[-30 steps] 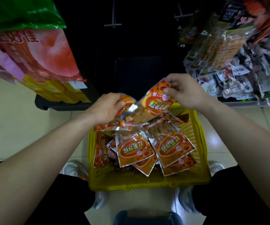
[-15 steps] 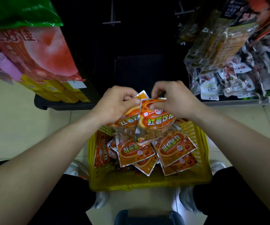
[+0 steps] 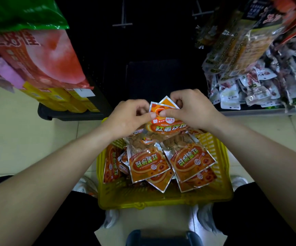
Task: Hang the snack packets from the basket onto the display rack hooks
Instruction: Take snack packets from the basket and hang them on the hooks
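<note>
Snack packets (image 3: pixel 168 128), orange, foil-edged, tops pinched in fingers of left hand (image 3: pixel 129 119), right hand (image 3: pixel 195 110)

- I see orange snack packets (image 3: pixel 148 164), silver-edged, with dark red ovals and yellow lettering.
- Yellow lattice on the basket (image 3: pixel 161 201).
- Red-pink big bag (image 3: pixel 42 55), green on top.
- Cream floor tiles (image 3: pixel 19 139).

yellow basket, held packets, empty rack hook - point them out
yellow basket (image 3: pixel 179 199): head view, front wall.
held packets (image 3: pixel 169 128): head view, printed front of the top one.
empty rack hook (image 3: pixel 122 24): head view, its crossbar end.
</note>
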Available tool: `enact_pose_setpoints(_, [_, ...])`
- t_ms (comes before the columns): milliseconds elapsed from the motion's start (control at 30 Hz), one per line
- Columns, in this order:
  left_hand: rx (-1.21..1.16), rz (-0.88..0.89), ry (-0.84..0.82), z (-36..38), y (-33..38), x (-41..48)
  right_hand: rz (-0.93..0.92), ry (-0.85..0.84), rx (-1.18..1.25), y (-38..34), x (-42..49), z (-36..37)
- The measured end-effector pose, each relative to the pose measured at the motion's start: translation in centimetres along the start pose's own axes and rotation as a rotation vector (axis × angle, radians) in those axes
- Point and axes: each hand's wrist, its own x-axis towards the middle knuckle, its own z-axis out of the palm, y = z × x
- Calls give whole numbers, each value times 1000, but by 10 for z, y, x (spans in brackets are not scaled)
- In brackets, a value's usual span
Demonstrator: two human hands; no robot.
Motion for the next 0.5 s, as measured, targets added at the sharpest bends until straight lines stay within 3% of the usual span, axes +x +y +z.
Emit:
enact_pose_setpoints(200, [15, 22, 82, 3, 3, 1, 57, -44, 66, 0, 0, 0])
enact_pose_setpoints(367, [-71, -12, 117, -2, -3, 3, 30, -201, 146, 6, 0, -3])
enact_pose_setpoints(500, [-166, -54, 118, -6, -7, 5, -5, -118, 113, 5, 1, -3])
